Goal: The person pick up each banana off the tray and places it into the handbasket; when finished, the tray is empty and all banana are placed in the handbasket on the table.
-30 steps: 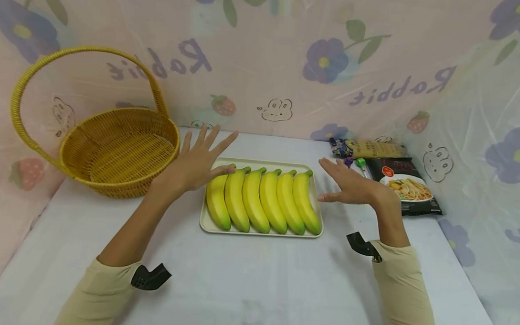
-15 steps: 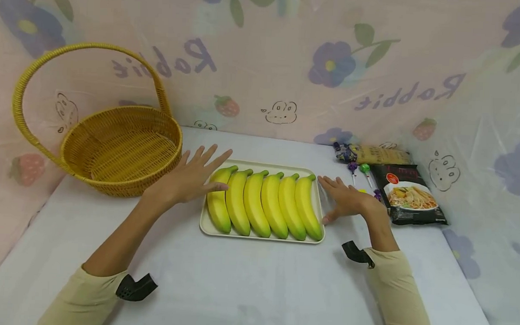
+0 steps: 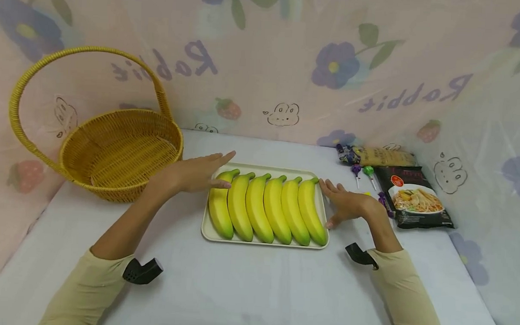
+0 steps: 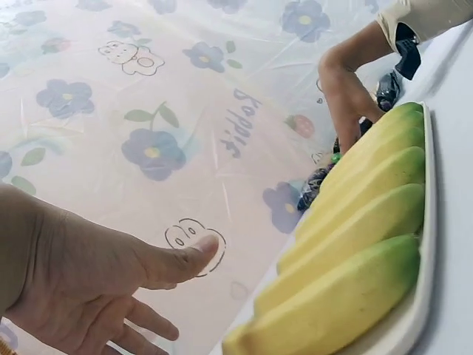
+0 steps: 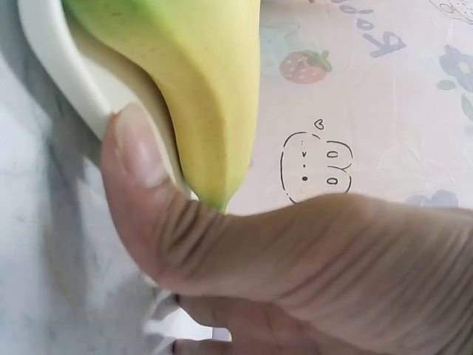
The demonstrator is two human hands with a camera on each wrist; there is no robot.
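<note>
Several yellow bananas [image 3: 258, 208] with green tips lie side by side on a cream rectangular tray [image 3: 263, 244]. My left hand [image 3: 190, 175] hovers at the tray's upper left corner, fingers extended. In the left wrist view this hand [image 4: 96, 274] holds nothing and is apart from the nearest banana [image 4: 332, 296]. My right hand [image 3: 346, 204] is at the tray's right edge with its fingers spread. The right wrist view shows the right thumb [image 5: 137, 170] against the tray rim [image 5: 70, 78], beside the end banana [image 5: 207, 96]; the other fingers are partly hidden.
A yellow wicker basket [image 3: 122, 160] with a tall handle stands at the back left, close to my left forearm. At right lie a black noodle packet [image 3: 415, 199], a tan packet [image 3: 387, 157], and purple [image 3: 356, 169] and green [image 3: 368, 170] lollipops. A patterned curtain [image 3: 255, 62] hangs behind.
Both hands have come down toward the tray. My left hand has turned flatter, and my right hand has reached the tray's right edge. The bananas have stayed in place on the tray.
</note>
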